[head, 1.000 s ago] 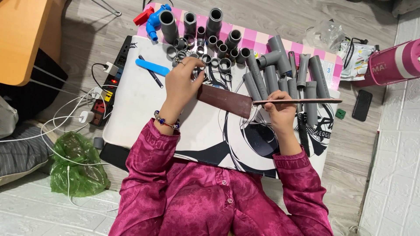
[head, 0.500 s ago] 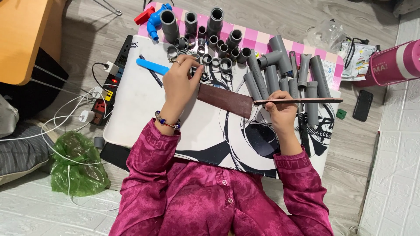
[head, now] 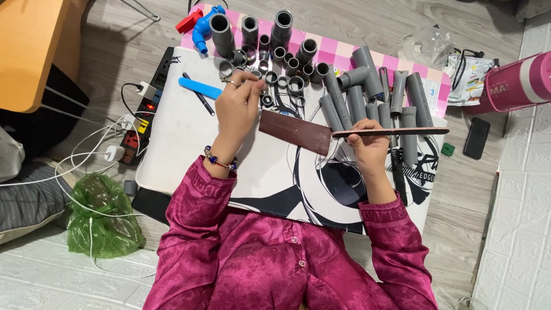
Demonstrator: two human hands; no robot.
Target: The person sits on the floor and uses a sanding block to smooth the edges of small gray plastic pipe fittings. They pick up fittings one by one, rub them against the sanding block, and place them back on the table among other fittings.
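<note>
Nearest the camera sits the person in a magenta shirt [head: 275,264], forearms stretched over a white board [head: 178,138] printed with black curved graphics. The right hand [head: 367,150] is closed around a long thin file [head: 396,132] that lies level, pointing right across the grey pipe lengths [head: 367,103]. Just left of it a dark red-brown sanding strip [head: 295,132] rests slanted on the board, between the two hands. The left hand [head: 238,106], with a beaded bracelet [head: 219,162] at the wrist and a ring on one finger, has its fingertips pinched together on a small grey ring fitting [head: 262,89] at the near edge of the fittings cluster.

Compared with half a second ago, almost nothing has shifted: both hands stay where they were, the left hand's fingers curled a little more tightly at the rings.

Left of the left hand lie a light blue nail file [head: 200,88] and a black pen [head: 198,93]. Beyond, grey couplings [head: 275,34] stand on a pink checked mat [head: 338,49], with a blue valve with a red handle [head: 201,26] at its far left corner. To the left, a black power strip [head: 150,106] holds white plugs; a green plastic bag [head: 103,215] lies nearer. Far right lie a magenta cylindrical flask [head: 516,83], a black phone [head: 476,138] and a crumpled clear bag [head: 430,46].
</note>
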